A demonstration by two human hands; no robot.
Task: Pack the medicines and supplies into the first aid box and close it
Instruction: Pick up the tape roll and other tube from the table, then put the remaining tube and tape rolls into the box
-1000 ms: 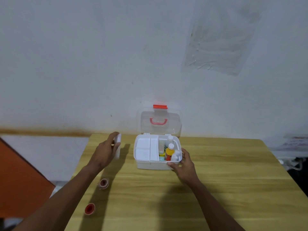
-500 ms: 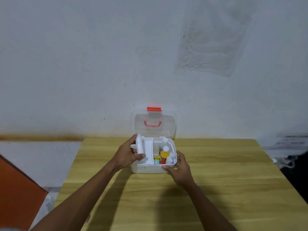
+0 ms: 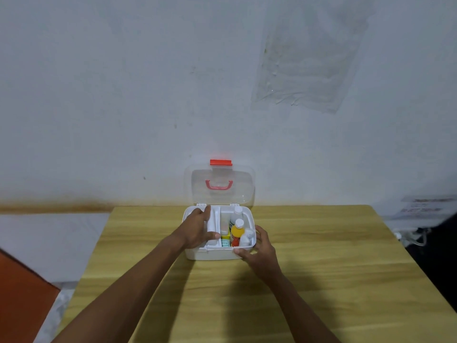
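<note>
The left hand reaches into the tray on the left side of the box, fingers curled round a white pack and pressing it down into a compartment. The pack looks light and stiff; holding it by its long edges should suit it. Right of the tray stand a white bottle, a yellow bottle and a small white bottle, all smooth plastic, likely light and a little slippery. No label is readable. The right hand braces the box's near right corner, fingers spread against the wall. The box sits mid-table, its clear lid upright, thin and probably flexible; best closed by the red latch.
</note>
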